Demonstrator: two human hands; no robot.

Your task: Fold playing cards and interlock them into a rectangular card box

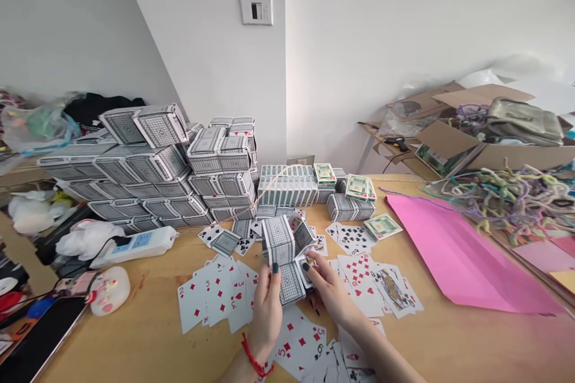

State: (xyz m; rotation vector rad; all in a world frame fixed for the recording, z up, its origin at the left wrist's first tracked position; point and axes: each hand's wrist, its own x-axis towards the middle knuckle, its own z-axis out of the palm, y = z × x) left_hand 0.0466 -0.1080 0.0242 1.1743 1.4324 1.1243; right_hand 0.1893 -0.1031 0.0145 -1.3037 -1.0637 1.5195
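Both my hands hold a box-like block built from folded playing cards [287,254] with grey patterned backs, just above the wooden table [148,335]. My left hand [266,310], with a red string at the wrist, grips its left side. My right hand [330,288] pinches its right side near a card flap. Loose face-up playing cards [215,296] lie spread around and under my hands.
A tall pile of finished card blocks [148,170] stands at the back left, with rows of card decks [287,187] behind. A pink paper sheet [453,251] lies right, below tangled yarn [507,194] and cardboard boxes [453,143]. A white power strip [135,245] and a phone [40,341] sit left.
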